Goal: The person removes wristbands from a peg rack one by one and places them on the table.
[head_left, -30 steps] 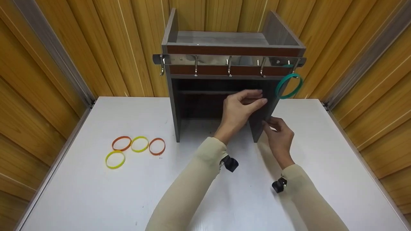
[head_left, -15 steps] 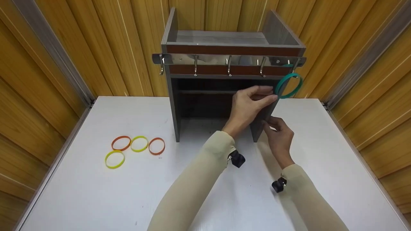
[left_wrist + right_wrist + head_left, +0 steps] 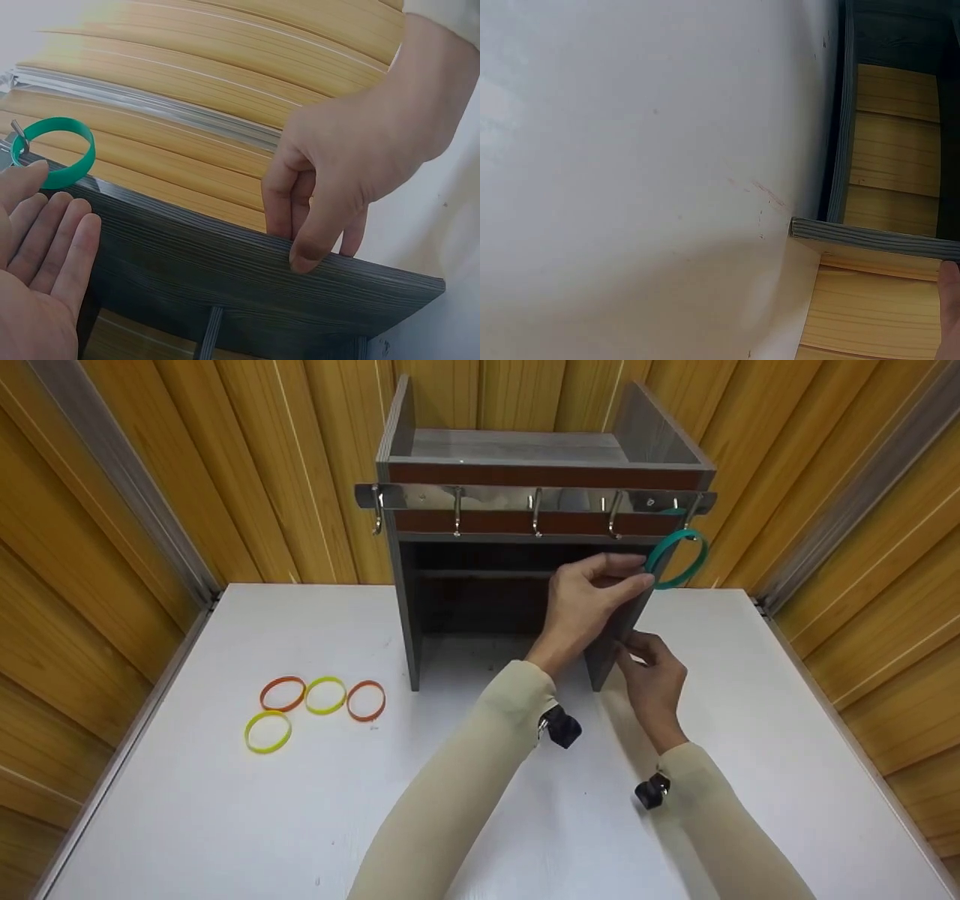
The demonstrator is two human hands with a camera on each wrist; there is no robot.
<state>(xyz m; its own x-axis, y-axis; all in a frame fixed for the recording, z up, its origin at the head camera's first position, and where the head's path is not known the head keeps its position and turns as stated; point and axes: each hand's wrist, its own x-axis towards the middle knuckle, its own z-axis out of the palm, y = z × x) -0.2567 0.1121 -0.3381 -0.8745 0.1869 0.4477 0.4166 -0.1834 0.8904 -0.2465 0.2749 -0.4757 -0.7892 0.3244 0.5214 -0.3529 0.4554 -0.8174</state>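
A teal silicone wristband (image 3: 701, 559) hangs from the rightmost hook of a metal hook rail (image 3: 495, 500) on a grey wooden shelf unit (image 3: 592, 660). My left hand (image 3: 581, 604) is at the band's lower left side, thumb on one side and fingers on the other. In the left wrist view its fingers are nearly straight, with a gap to the thumb beside the wristband (image 3: 88, 154). Lower down, my right hand (image 3: 652, 679) pinches the front edge of the unit's right side panel; the left wrist view shows its thumb and fingers on either side of the panel (image 3: 187, 247).
On the white table (image 3: 187, 825), to the left of the unit, lie two orange wristbands (image 3: 384, 701) and two yellow wristbands (image 3: 289, 733). The other hooks (image 3: 457, 521) on the rail carry nothing. Wood-look walls (image 3: 300, 472) stand at the back and both sides.
My left hand has moved right and slightly up, from in front of the unit's opening to the teal wristband. My right hand stays on the side panel.
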